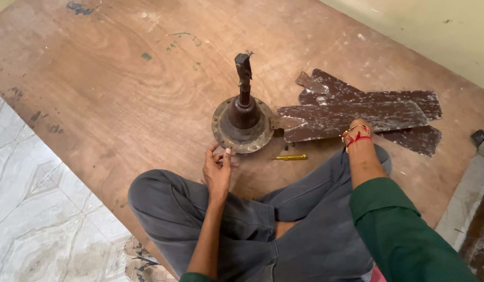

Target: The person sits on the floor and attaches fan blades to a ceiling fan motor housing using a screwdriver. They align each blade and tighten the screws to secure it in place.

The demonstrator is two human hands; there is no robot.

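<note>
The left hand (218, 169) hovers just in front of the ceiling fan motor (244, 123), fingers (227, 154) pinched together, perhaps on something too small to make out. The motor stands on the wooden board (121, 78), its rod upright. The right hand (358, 133) rests on the stacked fan blades (357, 112); I cannot tell how its fingers are set. A yellow screwdriver (290, 157) lies between the hands.

At frame centre the fan motor (244, 124) is dark brown with a rust-tan rim. Right of it, the fan blades (357, 112) are deep brown, flecked white. The screwdriver (290, 157) below is yellow. The wooden board (121, 78) is reddish-brown with green and grey paint marks. Trousers (283, 230) grey, sleeve (404, 230) dark green, wrist threads (357, 138) red. The floor tiles (38, 209) at lower left are white, patterned in grey.
</note>
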